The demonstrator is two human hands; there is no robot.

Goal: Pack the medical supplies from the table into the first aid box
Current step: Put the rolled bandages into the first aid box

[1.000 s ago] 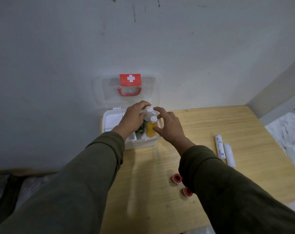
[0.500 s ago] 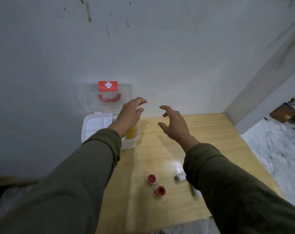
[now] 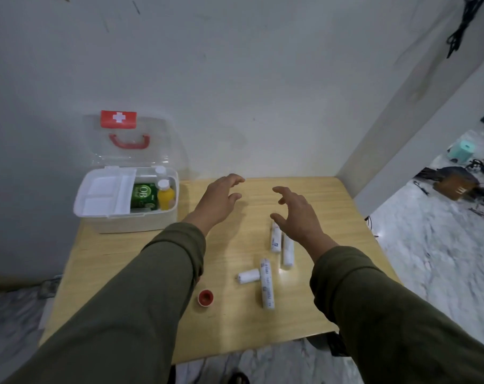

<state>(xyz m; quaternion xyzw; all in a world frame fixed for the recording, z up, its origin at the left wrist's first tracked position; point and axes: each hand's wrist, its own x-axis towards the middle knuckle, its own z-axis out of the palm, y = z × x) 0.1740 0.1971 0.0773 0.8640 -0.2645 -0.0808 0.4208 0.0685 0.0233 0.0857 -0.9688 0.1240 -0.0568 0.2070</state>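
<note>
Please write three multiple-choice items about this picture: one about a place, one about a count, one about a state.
1. Where is the yellow bottle with the white cap?
A. on the table
B. inside the white first aid box
C. in a hand

2. How many white wrapped bandage rolls lie on the wooden table?
A. two
B. four
C. six

3. What is the state of the hands?
A. both open and empty
B. both holding rolls
C. one holding a bottle

Key: 1 B, it stands beside the green packet in the box. 2 B, four rolls show. 3 A, left hand and right hand hover with fingers spread.

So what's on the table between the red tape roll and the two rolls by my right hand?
Head view: two more white bandage rolls, touching in a T.
</note>
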